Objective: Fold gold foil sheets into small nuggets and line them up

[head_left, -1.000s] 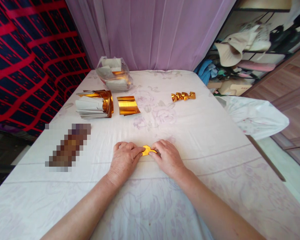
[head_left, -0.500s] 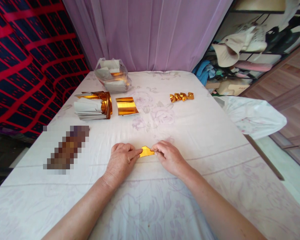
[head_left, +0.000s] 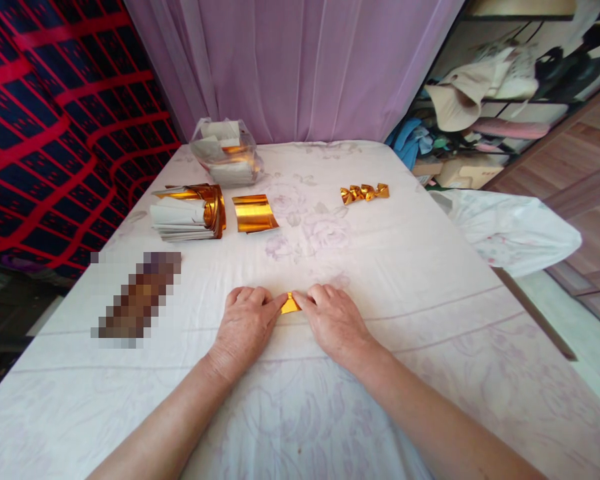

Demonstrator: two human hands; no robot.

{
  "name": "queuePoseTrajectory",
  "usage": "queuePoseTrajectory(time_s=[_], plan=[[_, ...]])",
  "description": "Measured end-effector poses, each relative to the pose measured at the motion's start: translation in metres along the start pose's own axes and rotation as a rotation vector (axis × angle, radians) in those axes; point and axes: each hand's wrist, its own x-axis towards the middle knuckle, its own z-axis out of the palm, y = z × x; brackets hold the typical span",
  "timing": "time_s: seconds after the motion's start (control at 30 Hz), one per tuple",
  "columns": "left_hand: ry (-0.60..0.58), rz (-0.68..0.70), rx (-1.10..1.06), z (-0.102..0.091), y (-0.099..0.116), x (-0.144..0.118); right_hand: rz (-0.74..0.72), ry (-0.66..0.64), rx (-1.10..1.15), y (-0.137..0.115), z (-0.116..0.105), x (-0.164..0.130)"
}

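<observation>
A small folded piece of gold foil paper lies on the flowered tablecloth between my two hands. My left hand presses its left end, thumb stretched along it and the other fingers curled. From the right, my right hand bears on the other end with thumb and curled fingers. Only the middle of the paper shows, narrow at the top and wider below; my fingers cover both ends. Farther off lies a curved gold foil sheet, beside a thick stack of foil paper with white backs.
Several folded gold foil pieces stand in a row at the back right. A clear plastic bag of foil paper sits at the far edge. On the left is a pixelated dark item. A white bag hangs beyond the right edge.
My right hand has moved slightly left, and its thumb now lies over the paper's right side. Less of the gold foil paper shows, and its top looks narrower.
</observation>
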Motion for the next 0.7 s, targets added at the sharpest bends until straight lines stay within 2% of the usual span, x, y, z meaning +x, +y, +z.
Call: queuePoseTrajectory(time_s=[0.13,0.33,0.53,0.7], plan=[[-0.013,-0.009,0.033,-0.004,0.004,0.003,0.013,0.064,0.004,0.0,0.004,-0.001],[0.008,0.022,-0.004,-0.006,0.001,0.003,-0.052,0.213,0.17,0.015,0.013,-0.008],[0.116,0.056,-0.062,0.001,-0.01,-0.002,-0.069,0.211,0.181,0.019,0.01,-0.012],[0.131,0.099,0.006,-0.005,-0.007,-0.004,-0.042,0.225,0.174,0.016,0.011,-0.011]])
